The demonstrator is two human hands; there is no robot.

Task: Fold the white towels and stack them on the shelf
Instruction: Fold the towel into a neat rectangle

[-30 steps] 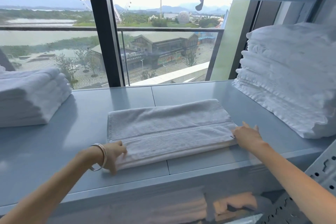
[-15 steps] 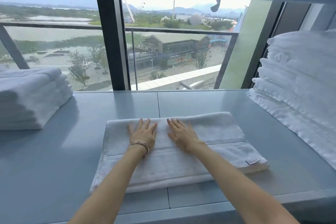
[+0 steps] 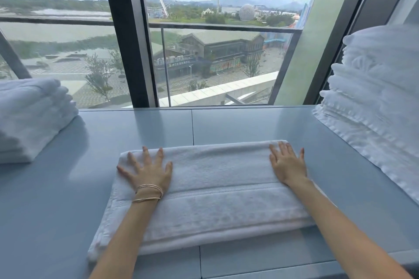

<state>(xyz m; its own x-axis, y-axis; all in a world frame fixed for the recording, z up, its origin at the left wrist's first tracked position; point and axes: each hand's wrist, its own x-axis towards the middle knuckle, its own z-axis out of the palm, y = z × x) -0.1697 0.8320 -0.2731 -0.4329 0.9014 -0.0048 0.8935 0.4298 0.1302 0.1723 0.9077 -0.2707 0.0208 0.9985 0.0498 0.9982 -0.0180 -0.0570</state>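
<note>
At the middle of the grey shelf (image 3: 226,124), near its front edge: one white towel (image 3: 215,190), lying flat, already folded into a long band. Pressed from above by both grips: left grip (image 3: 147,171) spread wide on the towel's left end, right grip (image 3: 286,163) flat on its far right corner. Fingers straight on both, curled round nothing, pinching nothing.

Looks like smoothing ahead of the next fold. Sweep flat palms outward toward the short ends, pushing creases and trapped air out. Press down more than sideways, so as not to drag the top layer out of square. Check that the layered edges along the front line up before going on. Mind the bangles (image 3: 148,192) on the left wrist: likely to snag terry loops.

Counted: one towel under the palms. Two piles of folded white towels, a lower left pile (image 3: 29,115) and a taller right pile (image 3: 374,97), each at one end of the shelf and well apart from the working towel. Layers in either too soft-edged to number surely. Two grips. A few thin bangles, exact number unclear.
</note>
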